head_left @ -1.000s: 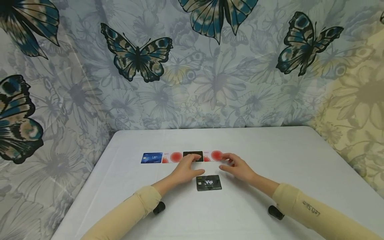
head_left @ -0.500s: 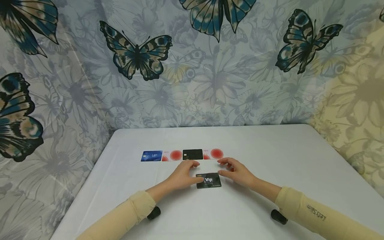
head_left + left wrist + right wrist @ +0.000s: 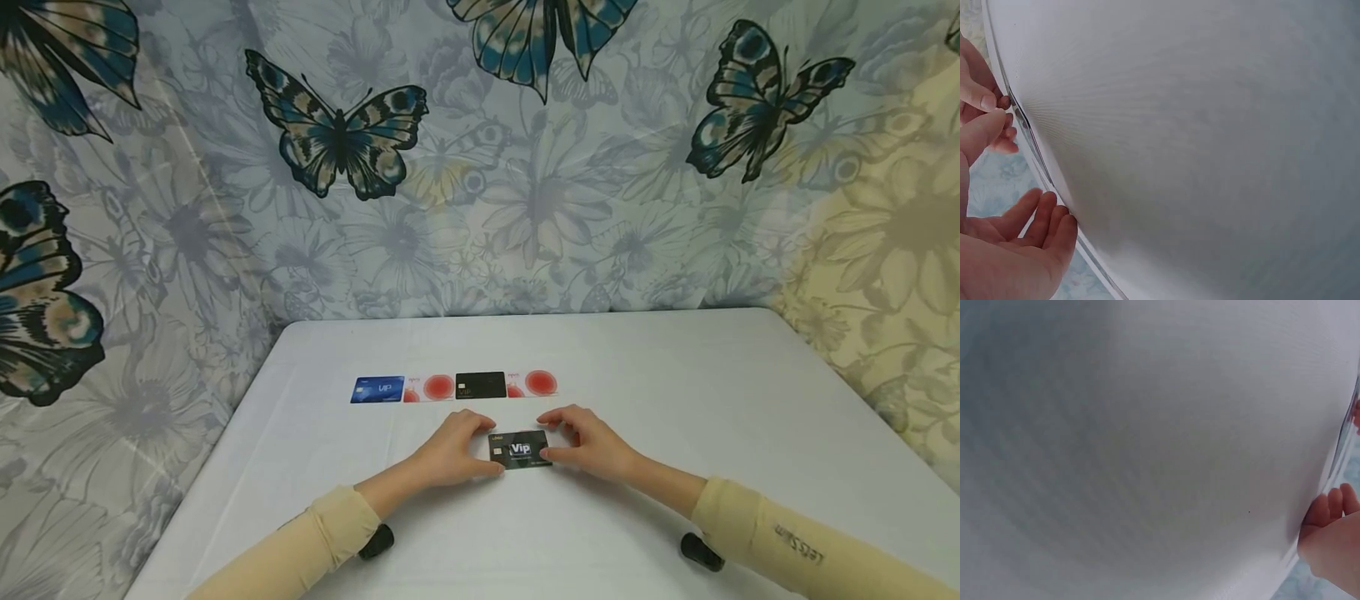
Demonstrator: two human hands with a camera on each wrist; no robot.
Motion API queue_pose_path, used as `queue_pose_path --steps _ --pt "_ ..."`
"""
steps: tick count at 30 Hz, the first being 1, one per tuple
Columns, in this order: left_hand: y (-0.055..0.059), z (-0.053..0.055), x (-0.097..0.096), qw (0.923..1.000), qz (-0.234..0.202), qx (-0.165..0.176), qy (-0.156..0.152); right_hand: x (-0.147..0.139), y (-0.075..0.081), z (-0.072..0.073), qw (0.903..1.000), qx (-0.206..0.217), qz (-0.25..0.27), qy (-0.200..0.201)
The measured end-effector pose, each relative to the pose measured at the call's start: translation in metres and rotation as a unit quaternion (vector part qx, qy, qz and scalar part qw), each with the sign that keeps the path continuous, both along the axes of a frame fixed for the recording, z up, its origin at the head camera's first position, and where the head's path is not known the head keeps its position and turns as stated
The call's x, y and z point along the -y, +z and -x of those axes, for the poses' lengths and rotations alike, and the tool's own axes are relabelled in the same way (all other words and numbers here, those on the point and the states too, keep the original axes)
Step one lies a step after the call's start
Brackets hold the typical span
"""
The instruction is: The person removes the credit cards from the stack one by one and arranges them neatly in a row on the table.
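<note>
A dark grey card marked "Vip" (image 3: 519,450) lies flat on the white table (image 3: 720,392) in the head view. My left hand (image 3: 453,450) is at its left side, thumb by the lower left corner and relaxed fingers by the upper left. Across from it, my right hand (image 3: 596,442) has its thumb tip over the card's right edge, its bent fingers just above the upper right corner. The left wrist view catches the left hand (image 3: 1029,250) low along the tabletop. Only part of the right hand (image 3: 1335,540) shows in the right wrist view.
Farther back runs a row of cards: a blue card (image 3: 377,389), a white card with a red circle (image 3: 430,388), a black card (image 3: 481,385) and another red-circle card (image 3: 532,384). Behind the table hangs a butterfly-print cloth (image 3: 525,208).
Both hands have drawn back from the row of cards toward the grey Vip card. The left hand no longer covers the black card. The cards keep their places on the table.
</note>
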State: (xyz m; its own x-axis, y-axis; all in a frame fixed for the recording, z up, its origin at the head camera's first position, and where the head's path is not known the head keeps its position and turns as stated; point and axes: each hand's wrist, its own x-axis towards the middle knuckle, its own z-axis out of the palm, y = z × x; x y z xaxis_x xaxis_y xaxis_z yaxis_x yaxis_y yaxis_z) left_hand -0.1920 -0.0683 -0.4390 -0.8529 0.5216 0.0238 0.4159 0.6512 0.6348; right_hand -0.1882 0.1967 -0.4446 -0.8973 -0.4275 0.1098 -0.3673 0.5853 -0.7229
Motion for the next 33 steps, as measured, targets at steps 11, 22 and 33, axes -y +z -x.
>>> queue_pose_path --steps 11,22,33 --pt "-0.0008 0.0000 0.0007 0.9996 0.018 -0.021 -0.010 0.0014 -0.0019 -0.0007 0.9987 -0.009 -0.048 0.015" --pt "-0.0008 0.0017 0.0010 0.9993 0.020 -0.029 -0.011 -0.0007 -0.0004 0.0020 0.9979 -0.021 -0.052 0.033" --pt "-0.0040 0.0024 0.0014 0.9995 0.014 -0.027 -0.013 -0.0007 0.0005 0.0050 0.9974 -0.011 -0.052 0.050"
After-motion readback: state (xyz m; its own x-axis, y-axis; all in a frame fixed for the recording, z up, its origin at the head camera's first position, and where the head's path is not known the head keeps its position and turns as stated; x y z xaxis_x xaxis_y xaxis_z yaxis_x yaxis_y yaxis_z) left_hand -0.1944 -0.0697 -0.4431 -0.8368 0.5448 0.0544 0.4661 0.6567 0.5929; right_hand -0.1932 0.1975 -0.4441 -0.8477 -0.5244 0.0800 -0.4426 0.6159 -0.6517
